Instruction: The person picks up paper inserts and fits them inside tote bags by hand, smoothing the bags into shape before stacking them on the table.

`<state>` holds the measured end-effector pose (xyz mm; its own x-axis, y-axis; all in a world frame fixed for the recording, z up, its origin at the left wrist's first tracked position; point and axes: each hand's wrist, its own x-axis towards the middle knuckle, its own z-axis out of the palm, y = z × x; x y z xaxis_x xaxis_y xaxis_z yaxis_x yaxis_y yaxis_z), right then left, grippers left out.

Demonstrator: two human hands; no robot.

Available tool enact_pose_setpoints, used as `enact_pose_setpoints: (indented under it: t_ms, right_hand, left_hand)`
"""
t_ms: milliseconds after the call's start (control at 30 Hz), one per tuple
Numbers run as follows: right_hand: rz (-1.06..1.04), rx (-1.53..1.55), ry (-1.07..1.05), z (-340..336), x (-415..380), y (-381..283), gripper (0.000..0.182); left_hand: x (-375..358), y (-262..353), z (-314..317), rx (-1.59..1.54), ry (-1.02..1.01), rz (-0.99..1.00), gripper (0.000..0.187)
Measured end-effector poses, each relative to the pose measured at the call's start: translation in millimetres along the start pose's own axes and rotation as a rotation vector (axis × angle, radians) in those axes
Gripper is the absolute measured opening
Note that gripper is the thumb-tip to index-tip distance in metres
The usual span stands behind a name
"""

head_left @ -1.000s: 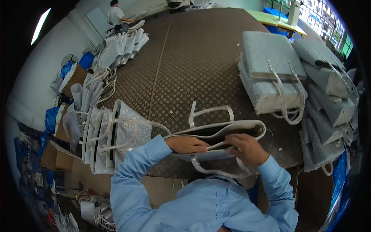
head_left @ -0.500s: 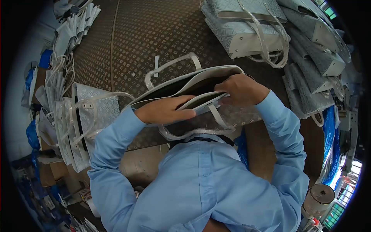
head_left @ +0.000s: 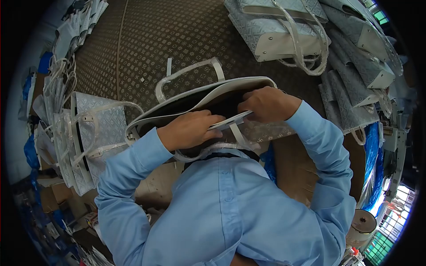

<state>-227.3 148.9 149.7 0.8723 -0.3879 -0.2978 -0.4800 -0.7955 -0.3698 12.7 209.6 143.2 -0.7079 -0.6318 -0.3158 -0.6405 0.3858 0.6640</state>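
Note:
A pale handbag (head_left: pixel 202 99) with a dark interior and a white-edged inner divider lies open across the table edge in front of me. My left hand (head_left: pixel 191 128) is closed on its near rim, thumb below and fingers on top. My right hand (head_left: pixel 269 104) grips the same rim farther right, its fingers curled and partly inside the opening. One plastic-wrapped handle (head_left: pixel 188 72) stands out beyond the far rim. The near handle (head_left: pixel 237 135) hangs toward my body, below my hands. The bag's lower body is mostly hidden.
Several similar patterned bags (head_left: pixel 106 119) stand at the left, with wrapped handles. More finished bags (head_left: pixel 284 37) lie at the back right, beside a pile of bag pieces (head_left: pixel 350 97). A small white strip (head_left: pixel 169 66) rests on the brown patterned table (head_left: pixel 146 40).
The near rim has been pressed together between my hands, and my left fingers now close over it. My right hand has shifted slightly left. The whole view has moved a little.

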Motion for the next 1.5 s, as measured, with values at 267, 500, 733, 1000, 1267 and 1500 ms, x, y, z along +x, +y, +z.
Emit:
enact_pose_setpoints:
  t_ms: [267, 500, 733, 1000, 1267, 1500]
  right_hand:
    - [0.023, -0.027, 0.04, 7, -5, -1, 0.025]
    - [-0.044, 0.162, 0.026, 4, 7, -13, 0.022]
    - [0.004, 0.074, -0.013, 10, 6, -27, 0.027]
    - [-0.014, -0.021, 0.194, 28, -2, -30, 0.017]
    - [0.051, -0.051, 0.221, 30, -4, -38, 0.015]
    - [-0.045, -0.08, 0.22, 25, -8, -39, 0.018]
  left_hand:
    - [-25, -6, 20, 0.008, 0.272, -0.077, 0.029]
    - [-45, 2, 26, 0.005, 0.321, -0.168, 0.025]
    - [-43, 7, 18, 0.001, 0.262, -0.178, 0.031]
    - [-24, 3, 8, -0.457, 0.008, -0.249, 0.049]
    - [-32, 7, 26, -0.078, 0.252, -0.063, 0.049]
    - [-33, 14, 43, 0.414, 0.47, 0.08, 0.041]
